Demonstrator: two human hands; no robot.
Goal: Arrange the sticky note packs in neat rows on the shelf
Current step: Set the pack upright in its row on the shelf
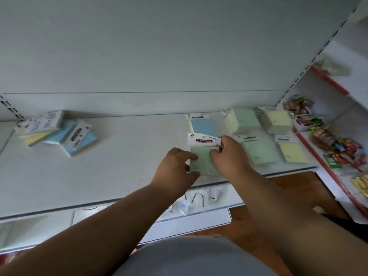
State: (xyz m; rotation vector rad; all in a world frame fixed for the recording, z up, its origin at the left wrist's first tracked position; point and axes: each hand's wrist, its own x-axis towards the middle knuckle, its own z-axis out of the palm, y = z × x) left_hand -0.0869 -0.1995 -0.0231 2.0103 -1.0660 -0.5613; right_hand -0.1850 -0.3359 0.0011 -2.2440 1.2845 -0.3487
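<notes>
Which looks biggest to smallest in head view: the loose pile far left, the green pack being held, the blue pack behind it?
1. Loose pile, several packs.
2. Green pack, gripped by left hand and right hand.
3. Blue pack.
The blue pack sits farther back, so ranks 2 and 3 are unsure.

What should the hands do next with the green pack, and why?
Probably slide the green pack, held by the left hand and right hand, straight beside the green pack to its right, because it sits slightly tilted near the shelf front.
</notes>
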